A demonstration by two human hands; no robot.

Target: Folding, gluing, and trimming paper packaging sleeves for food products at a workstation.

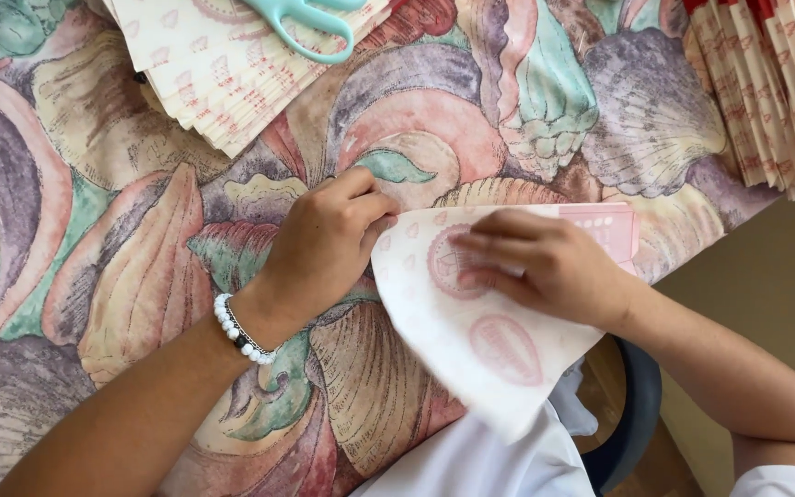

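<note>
**Both hands on 1 paper sheet at frame centre**

The paper sheet, white w/ faint red round prints, lies centre to lower centre of the frame, half on the shell-pattern tablecloth and half hanging off the table edge toward the person's lap. Its long axis runs diagonally: from a pink-printed corner at centre right, near the wrist, down to a blunt point at lower centre. So the sheet sits directly under and between the 2 hands, not off to either side.

Left hand, w/ a white bead bracelet on the wrist, is curled at the sheet's upper-left edge; fingertips look pinched on or pressing that edge, thumb hidden, so can't tell if it truly grips or only presses. Right hand lies flat, fingers spread and extended leftward across the sheet's upper part, holding it down on the cloth, not closed round anything. Both are touching the sheet; right hand covers more of it, left hand only meets the rim.

Elsewhere: 1 fanned stack of similar printed sheets at upper left w/ mint-green scissors lying on top, well apart from the hands. A 2nd fanned stack at upper right, red-edged, also well apart. Chair seat shows at lower right below the table edge.
</note>
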